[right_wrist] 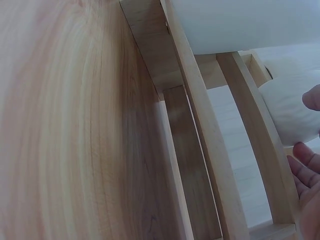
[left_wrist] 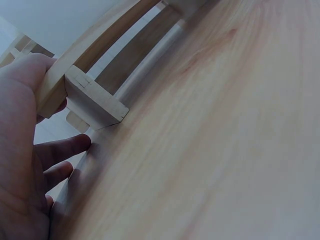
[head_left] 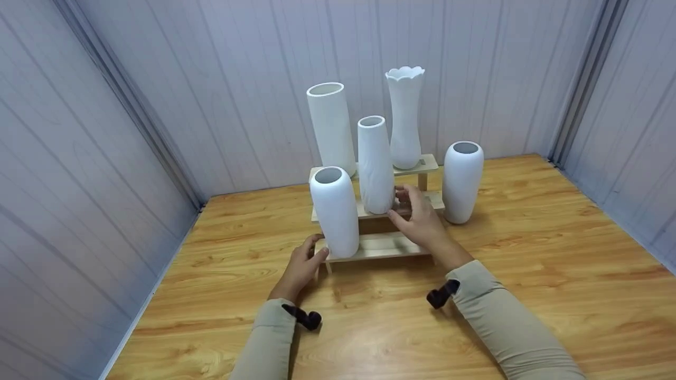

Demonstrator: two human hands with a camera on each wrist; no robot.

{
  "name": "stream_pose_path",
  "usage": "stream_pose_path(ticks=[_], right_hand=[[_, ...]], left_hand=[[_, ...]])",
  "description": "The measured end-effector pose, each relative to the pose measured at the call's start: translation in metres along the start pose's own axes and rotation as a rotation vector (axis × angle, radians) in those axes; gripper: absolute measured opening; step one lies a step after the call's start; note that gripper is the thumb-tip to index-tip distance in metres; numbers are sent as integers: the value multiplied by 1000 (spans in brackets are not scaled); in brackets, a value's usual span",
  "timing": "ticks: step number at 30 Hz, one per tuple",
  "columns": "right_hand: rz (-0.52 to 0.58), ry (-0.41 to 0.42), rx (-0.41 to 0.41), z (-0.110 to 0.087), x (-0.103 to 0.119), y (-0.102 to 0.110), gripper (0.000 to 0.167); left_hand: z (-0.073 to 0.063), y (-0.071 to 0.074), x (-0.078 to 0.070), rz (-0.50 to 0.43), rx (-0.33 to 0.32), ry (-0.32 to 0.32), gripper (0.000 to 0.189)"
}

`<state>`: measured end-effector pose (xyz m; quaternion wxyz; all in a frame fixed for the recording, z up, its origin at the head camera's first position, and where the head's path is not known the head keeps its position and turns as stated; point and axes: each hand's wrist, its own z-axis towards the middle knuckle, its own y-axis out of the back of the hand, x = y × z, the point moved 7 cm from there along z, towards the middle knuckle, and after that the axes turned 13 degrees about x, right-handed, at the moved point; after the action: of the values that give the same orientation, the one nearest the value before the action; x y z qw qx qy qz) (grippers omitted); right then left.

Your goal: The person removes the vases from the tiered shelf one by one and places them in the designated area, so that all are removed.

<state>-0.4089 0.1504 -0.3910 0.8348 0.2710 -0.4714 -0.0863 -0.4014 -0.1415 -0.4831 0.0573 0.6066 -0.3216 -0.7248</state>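
A tiered wooden stand (head_left: 391, 247) holds several white vases. My left hand (head_left: 302, 268) grips the left end of its lowest shelf, thumb above and a fingertip below in the left wrist view, close beside a smooth rounded vase (head_left: 337, 216). On the middle shelf, a tall tapering vase (head_left: 376, 163) stands upright. My right hand (head_left: 422, 221) holds this vase low down, with the thumb at its front and the fingers on its right side. In the right wrist view, fingertips (right_wrist: 300, 149) meet the vase's base (right_wrist: 287, 107).
On the top shelf stand a tall cylindrical vase (head_left: 332, 129) and a scallop-rimmed vase (head_left: 405, 119). Another rounded vase (head_left: 462, 182) stands on the wooden table (head_left: 528, 253), right of the stand. Pale panelled walls (head_left: 237, 105) rise behind and at both sides.
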Motion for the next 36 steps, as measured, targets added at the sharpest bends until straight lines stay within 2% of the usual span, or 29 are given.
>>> stream_pose_path(ticks=[6,23,30,36], right_hand=[[-21,-10,-1,0,0,0,56],[-43,-15,-4,0,-1,0,56],[-60,-15,7,1,-1,0,59],[-8,-12,33,2,2,3,64]], left_hand=[[0,0,0,-12,-2,-15,44],[2,1,1,50,-19,21,41],[0,0,0,26,-8,14,41],[1,-1,-1,25,-7,5,41]])
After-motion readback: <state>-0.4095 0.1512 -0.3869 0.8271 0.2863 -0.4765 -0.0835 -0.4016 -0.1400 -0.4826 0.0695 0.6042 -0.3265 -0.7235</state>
